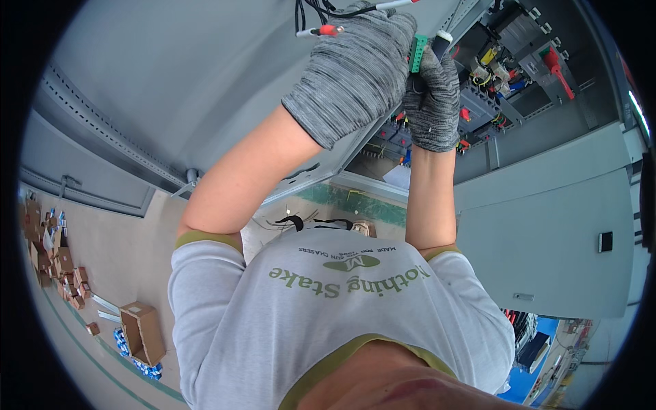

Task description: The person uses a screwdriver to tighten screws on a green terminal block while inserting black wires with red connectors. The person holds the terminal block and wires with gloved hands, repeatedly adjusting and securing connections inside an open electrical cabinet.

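My left hand (359, 68), in a grey striped knit glove, is raised at the top middle, its fingers curled and mostly hidden behind its back. A green terminal block (418, 53) sticks out at its edge, between both hands, and appears gripped there. My right hand (434, 102), gloved alike, is closed beside it, touching the block. From that fist rises a screwdriver-like tool's handle (443, 43), dark with a white end; its tip is hidden. Above my left hand hang black wires (316, 10) with white sleeves; one ends in a red-sleeved lug (331, 31).
A grey metal cabinet door (184, 82) spans the left. At right, the open cabinet holds breakers (478, 108) and a red handle (559, 72). Another grey door (547, 232) stands lower right. Cardboard boxes (142, 331) lie on the floor at left.
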Tool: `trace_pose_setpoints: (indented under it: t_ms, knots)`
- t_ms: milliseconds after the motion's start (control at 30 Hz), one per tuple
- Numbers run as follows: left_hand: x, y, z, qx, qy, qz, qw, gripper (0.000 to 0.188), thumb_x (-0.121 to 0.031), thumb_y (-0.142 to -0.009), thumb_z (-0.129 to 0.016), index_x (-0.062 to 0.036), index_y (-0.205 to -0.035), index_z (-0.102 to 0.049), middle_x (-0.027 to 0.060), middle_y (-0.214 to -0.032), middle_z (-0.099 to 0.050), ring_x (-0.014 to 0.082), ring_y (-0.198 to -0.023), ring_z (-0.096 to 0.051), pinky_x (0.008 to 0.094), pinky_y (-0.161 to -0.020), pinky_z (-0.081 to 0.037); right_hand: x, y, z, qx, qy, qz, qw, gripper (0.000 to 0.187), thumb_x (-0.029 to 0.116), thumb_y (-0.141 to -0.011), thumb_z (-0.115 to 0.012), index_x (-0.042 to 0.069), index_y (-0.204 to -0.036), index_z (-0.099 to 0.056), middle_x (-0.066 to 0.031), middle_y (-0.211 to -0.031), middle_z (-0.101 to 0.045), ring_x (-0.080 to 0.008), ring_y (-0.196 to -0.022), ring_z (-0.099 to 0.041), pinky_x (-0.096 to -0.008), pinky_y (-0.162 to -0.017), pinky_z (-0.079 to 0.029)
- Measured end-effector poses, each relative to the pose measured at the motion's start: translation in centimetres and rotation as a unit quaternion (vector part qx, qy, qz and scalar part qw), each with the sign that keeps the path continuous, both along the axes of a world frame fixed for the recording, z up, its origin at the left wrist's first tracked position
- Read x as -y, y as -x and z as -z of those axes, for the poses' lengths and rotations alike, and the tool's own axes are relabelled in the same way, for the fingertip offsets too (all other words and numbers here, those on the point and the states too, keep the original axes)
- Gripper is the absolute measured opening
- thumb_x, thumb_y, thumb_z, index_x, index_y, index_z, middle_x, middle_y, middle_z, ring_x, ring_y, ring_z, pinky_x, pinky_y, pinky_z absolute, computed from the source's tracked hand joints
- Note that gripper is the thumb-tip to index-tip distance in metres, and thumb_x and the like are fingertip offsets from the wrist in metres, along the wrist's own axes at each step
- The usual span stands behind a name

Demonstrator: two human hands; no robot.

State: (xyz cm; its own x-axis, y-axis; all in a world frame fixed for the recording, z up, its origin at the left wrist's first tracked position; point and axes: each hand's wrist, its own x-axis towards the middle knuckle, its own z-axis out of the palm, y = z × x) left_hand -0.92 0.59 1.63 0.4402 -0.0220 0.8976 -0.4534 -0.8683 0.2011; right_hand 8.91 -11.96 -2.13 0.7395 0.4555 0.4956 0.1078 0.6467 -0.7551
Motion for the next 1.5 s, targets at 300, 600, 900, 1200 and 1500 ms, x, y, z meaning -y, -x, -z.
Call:
trace_pose_setpoints:
  t_ms: [300, 600, 900, 1200, 1500]
  knots:
    - [-0.8, -2.0, 0.8, -0.027, 0.048, 0.04, 0.998, 0.019, -0.02, -0.084, -0.059, -0.005, -0.096, -0.058, 0.0166, -0.082, -0.063, 0.0342, -0.08, -0.062, 0.0446, -0.071, -0.05, -0.1, -0.5, 0.4, -0.054, -0.034, -0.038, 0.997, 0.024, 0.019, -0.091, -0.063, 0.001, -0.106, -0.057, -0.0067, -0.086, -0.064, -0.0144, -0.071, -0.062, -0.0246, -0.06, -0.05]
    - [-1.8, -0.7, 1.1, -0.037, 0.066, 0.008, 0.997, 0.019, -0.024, -0.084, -0.06, -0.0076, -0.093, -0.059, 0.0125, -0.083, -0.064, 0.0308, -0.08, -0.063, 0.0426, -0.072, -0.052, -0.4, -2.3, 2.3, -0.132, -0.114, -0.135, 0.975, 0.031, 0.017, -0.088, -0.063, -0.004, -0.109, -0.055, -0.0115, -0.096, -0.06, -0.0155, -0.072, -0.055, -0.0274, -0.058, -0.048]
    - [-1.9, -0.6, 1.5, -0.049, 0.079, 0.02, 0.995, 0.023, -0.03, -0.085, -0.06, -0.0107, -0.098, -0.06, 0.0107, -0.087, -0.066, 0.0297, -0.083, -0.065, 0.0423, -0.072, -0.052, -0.5, -2.7, 3.0, -0.132, -0.139, -0.168, 0.967, 0.028, 0.017, -0.089, -0.063, 0.001, -0.11, -0.057, -0.0143, -0.102, -0.062, -0.0173, -0.073, -0.056, -0.0274, -0.057, -0.047]
    - [-1.2, -1.0, 1.0, -0.11, 0.069, 0.011, 0.991, 0.024, -0.031, -0.087, -0.058, -0.0126, -0.102, -0.058, 0.0091, -0.09, -0.066, 0.0292, -0.085, -0.065, 0.0437, -0.069, -0.053, -0.2, -1.9, 2.5, -0.137, -0.118, -0.134, 0.974, 0.029, 0.018, -0.088, -0.064, 0.002, -0.112, -0.057, -0.0101, -0.098, -0.063, -0.0168, -0.075, -0.059, -0.0273, -0.06, -0.051]
    - [-1.3, -1.1, 0.4, -0.002, -0.01, -0.008, 1.0, 0.018, -0.023, -0.085, -0.058, -0.0058, -0.09, -0.057, 0.0129, -0.079, -0.061, 0.0316, -0.076, -0.062, 0.0419, -0.067, -0.05, -1.2, 1.4, 0.1, -0.09, -0.061, 0.043, 0.993, 0.022, 0.017, -0.091, -0.062, 0.001, -0.107, -0.057, -0.0094, -0.089, -0.064, -0.0169, -0.074, -0.064, -0.028, -0.062, -0.054]
